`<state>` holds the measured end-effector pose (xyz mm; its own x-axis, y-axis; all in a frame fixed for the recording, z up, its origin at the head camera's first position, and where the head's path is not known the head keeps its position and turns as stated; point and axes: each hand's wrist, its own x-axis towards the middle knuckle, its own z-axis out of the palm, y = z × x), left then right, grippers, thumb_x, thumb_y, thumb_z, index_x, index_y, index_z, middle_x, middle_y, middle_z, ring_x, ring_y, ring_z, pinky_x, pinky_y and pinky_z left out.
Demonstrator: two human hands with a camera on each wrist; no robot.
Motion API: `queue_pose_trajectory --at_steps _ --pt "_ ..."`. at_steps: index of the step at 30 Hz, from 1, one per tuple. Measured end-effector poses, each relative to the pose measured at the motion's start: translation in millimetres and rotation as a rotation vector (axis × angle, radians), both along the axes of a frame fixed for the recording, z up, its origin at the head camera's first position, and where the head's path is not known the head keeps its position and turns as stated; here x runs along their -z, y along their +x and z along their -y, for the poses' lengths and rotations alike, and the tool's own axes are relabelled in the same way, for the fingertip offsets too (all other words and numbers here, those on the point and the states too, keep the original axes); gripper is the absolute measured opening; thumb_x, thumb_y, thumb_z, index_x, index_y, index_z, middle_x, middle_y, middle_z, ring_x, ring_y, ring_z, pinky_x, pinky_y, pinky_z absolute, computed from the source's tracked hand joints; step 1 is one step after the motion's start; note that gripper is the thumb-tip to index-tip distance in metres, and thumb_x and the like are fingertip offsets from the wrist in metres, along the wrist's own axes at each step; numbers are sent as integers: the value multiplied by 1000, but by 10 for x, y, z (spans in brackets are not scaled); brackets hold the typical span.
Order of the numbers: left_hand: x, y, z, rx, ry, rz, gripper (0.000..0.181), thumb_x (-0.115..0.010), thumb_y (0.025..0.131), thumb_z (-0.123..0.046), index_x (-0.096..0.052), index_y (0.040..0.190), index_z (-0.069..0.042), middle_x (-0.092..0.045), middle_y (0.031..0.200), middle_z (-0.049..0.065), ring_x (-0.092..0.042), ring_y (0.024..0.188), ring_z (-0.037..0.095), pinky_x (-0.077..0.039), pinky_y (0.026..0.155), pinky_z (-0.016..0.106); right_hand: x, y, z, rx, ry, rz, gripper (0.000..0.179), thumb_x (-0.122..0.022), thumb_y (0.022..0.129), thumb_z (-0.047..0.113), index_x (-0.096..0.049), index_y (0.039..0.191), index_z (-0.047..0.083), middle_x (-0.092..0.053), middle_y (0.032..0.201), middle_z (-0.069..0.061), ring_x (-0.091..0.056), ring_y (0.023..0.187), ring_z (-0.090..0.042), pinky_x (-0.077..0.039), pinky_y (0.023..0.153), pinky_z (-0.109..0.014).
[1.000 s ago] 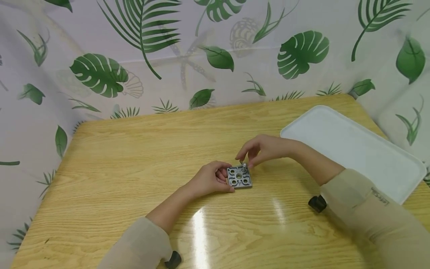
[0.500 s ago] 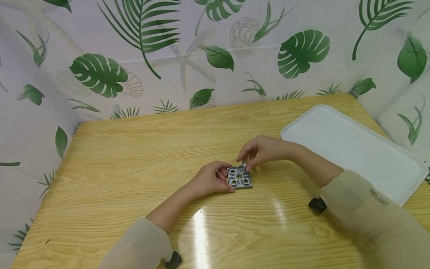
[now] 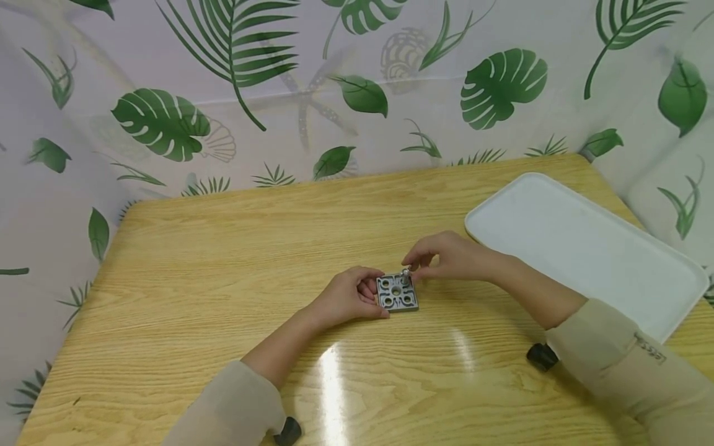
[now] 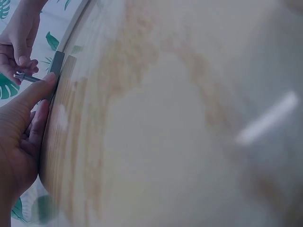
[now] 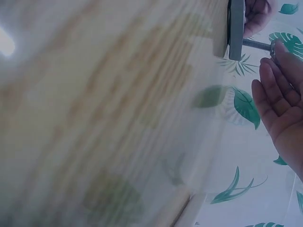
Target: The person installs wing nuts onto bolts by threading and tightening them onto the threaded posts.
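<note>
A square grey metal plate (image 3: 397, 301) with several round holes lies on the wooden table. My left hand (image 3: 352, 296) grips its left side, thumb on the near edge and fingers on the far edge. In the plate's far right corner a threaded metal bolt (image 3: 405, 278) stands upright. The right wrist view shows much of the bolt's shaft (image 5: 257, 44) exposed between plate and head. My right hand (image 3: 449, 257) pinches the bolt's head with its fingertips, the other fingers loosely curved. Seen from the left wrist, the plate (image 4: 56, 66) is edge-on.
A white rectangular tray (image 3: 569, 229) lies at the right of the wooden table (image 3: 234, 248). Behind the table hangs a white cloth (image 3: 268, 148) with green leaf prints. Dark wrist straps (image 3: 542, 357) show below the sleeves.
My right hand and forearm have shifted slightly right and toward me, and the fingers have changed position around the bolt's head. The left hand and plate have stayed in place.
</note>
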<state>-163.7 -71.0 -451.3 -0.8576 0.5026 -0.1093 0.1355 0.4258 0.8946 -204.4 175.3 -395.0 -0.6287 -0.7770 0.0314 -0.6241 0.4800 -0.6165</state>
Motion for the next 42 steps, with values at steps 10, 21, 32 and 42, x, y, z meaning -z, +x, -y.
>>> queue_pose_trajectory --at_steps 10,21,32,42 --pt "-61 7 -6 -11 -5 25 70 -87 65 -13 -55 126 -1 -57 92 4 -56 79 11 -52 70 20 -20 60 -19 54 11 -23 4 -68 87 15 -71 87 13 -69 82 5 -60 72 -3 -51 65 -23" --pt "-68 16 -9 -8 -7 30 70 -87 65 -11 -55 127 -1 -57 92 5 -55 79 12 -52 70 20 -31 140 33 47 26 -48 5 -71 85 17 -69 82 14 -65 77 8 -57 68 0 -50 62 -21" --pt "-71 16 -9 -14 -11 39 71 -87 65 -11 -54 127 -1 -57 92 5 -56 80 12 -52 71 21 -123 -48 -66 -1 -35 54 35 -75 80 19 -66 110 2 -68 99 -7 -63 82 -9 -53 76 -40" --pt "-39 10 -5 -2 -4 28 72 -87 66 -15 -54 128 -3 -57 93 5 -56 81 13 -52 71 22 -106 -215 18 -76 -12 247 43 -76 80 21 -65 118 3 -66 110 -8 -63 90 -13 -52 83 -38"
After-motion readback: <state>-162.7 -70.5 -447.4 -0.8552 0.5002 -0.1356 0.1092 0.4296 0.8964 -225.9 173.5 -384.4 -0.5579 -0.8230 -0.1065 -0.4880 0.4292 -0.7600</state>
